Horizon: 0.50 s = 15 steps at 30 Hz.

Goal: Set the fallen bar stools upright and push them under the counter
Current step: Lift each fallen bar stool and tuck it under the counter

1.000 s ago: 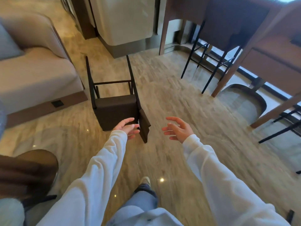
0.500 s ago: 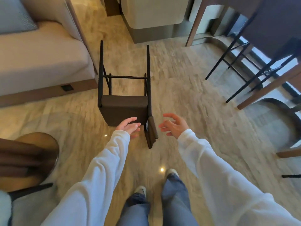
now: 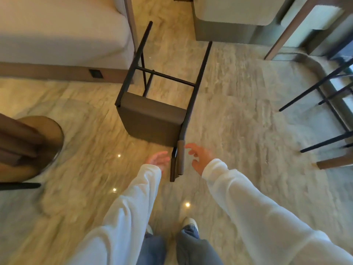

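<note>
Stool first: a dark brown padded bar stool with thin black metal legs [image 3: 152,119] lies tipped over on the shiny pale marble floor [image 3: 238,131], right in front of the person. Its legs point away toward the cream sofa [image 3: 63,31]. Its low padded backrest [image 3: 178,161] sticks out toward the person's shoes.

I think the stool is stiff and will not bend. The metal frame probably makes it a bit heavy, and the long legs will make it swing when it comes up. The smooth floor may let the feet slide. A good place to hold looks like the backrest, with the other hand on the seat edge or a leg.

The left hand [image 3: 158,160] is open with the fingers spread. It is just beside the backrest on one side. I cannot tell if it touches yet. The right hand [image 3: 200,157] is open too, fingers curled a little, just beside the backrest on the other side. Neither grip holds anything. The backrest sits between the two hands.

Off to the right, more black stool legs [image 3: 315,92] stand by a wooden bench leg [image 3: 282,41], well apart from the fallen stool.
</note>
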Available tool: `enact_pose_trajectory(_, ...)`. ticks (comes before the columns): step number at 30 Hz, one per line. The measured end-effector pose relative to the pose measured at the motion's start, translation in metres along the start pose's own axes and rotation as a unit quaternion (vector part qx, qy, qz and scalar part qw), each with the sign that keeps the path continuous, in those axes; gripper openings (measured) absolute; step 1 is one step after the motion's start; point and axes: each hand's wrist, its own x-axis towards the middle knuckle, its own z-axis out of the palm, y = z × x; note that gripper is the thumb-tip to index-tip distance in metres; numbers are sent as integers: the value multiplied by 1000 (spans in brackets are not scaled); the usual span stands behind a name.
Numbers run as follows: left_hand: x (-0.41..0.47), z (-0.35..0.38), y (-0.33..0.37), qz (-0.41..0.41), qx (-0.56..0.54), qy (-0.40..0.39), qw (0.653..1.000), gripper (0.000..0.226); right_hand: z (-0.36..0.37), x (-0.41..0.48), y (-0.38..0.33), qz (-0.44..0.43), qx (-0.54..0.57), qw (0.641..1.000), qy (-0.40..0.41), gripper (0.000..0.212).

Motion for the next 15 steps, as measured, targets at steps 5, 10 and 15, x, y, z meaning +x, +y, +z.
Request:
enact_pose_trajectory(5,96,9,-83,-92,-19,44,995,25,66,82,42,-161,-379,902,-132,71)
enact_pose_trajectory(10,159,19,-159,-137,-64,23,988,27,127,137,82,-263,-572,760,-164,66)
enact_pose_trajectory(15,212,46,-217,-79,125,-15,989,65,171,170,107,-322,-690,628,-158,43)
